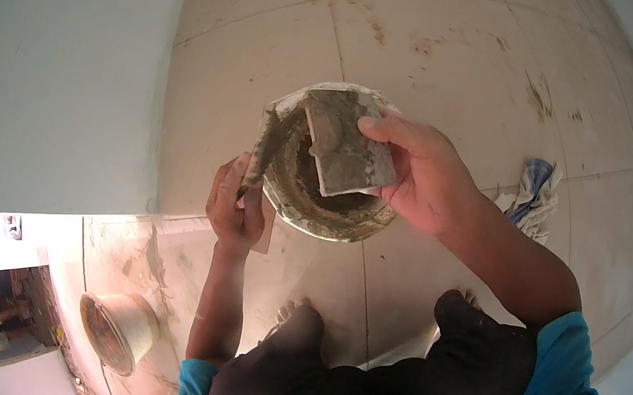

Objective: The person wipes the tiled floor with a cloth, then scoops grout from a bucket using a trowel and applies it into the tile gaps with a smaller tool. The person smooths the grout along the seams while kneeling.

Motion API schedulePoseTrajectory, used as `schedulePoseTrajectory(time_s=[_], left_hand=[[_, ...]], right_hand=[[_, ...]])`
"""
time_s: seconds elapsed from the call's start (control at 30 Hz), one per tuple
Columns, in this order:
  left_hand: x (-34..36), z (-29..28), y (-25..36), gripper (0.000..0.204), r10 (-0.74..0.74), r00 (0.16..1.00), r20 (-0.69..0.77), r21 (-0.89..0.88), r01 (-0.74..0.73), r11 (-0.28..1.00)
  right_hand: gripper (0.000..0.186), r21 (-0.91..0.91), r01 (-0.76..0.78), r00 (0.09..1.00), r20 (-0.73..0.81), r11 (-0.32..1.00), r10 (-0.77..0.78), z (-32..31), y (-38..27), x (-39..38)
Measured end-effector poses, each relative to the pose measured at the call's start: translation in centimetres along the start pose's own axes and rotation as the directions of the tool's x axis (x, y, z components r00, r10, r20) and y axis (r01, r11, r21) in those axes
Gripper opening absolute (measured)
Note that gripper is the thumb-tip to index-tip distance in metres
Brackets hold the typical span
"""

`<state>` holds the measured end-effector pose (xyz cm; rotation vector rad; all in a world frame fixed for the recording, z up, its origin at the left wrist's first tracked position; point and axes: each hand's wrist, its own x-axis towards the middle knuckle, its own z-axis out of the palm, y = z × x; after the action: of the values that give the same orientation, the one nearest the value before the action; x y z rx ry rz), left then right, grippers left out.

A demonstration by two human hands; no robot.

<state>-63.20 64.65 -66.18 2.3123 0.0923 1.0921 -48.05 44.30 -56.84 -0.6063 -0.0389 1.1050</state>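
Observation:
My right hand (427,170) grips a square tile (354,149) by its right side, thumb on top. Grey wet mortar coats most of its upper face, leaving a pale strip along the left edge. The tile is tilted over a round bucket (336,231), whose inner wall is caked with mortar. At the bucket's left rim, my left hand (237,205) is closed around a thin flat tool (262,146) smeared with mortar, seen nearly edge-on. Its handle is hidden by my fingers, so I cannot tell its exact kind. A pale flat piece (266,235) shows beside that hand.
Large floor tiles (248,58) with mortar smears surround the bucket. A crumpled blue and white cloth (535,194) lies to the right. Another bucket (119,332) stands at lower left. A pale wall (60,68) rises on the left. My bent knees are close below.

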Motion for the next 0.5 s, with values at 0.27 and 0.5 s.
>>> schedulePoseTrajectory(time_s=[0.27,0.5], left_hand=[[0.1,-1.8,0.7,0.038,-0.307,0.868,0.389,-0.774,0.489,0.402],[-1.0,-0.7,-0.1,0.051,-0.087,0.768,0.635,-0.772,0.627,-0.101]], right_hand=[[0.036,-0.144,-0.182,0.982,-0.077,0.973,0.173,-3.1,0.2,2.6],[0.037,-0.24,-0.151,0.988,0.002,0.959,0.156,-1.7,2.6,4.7]])
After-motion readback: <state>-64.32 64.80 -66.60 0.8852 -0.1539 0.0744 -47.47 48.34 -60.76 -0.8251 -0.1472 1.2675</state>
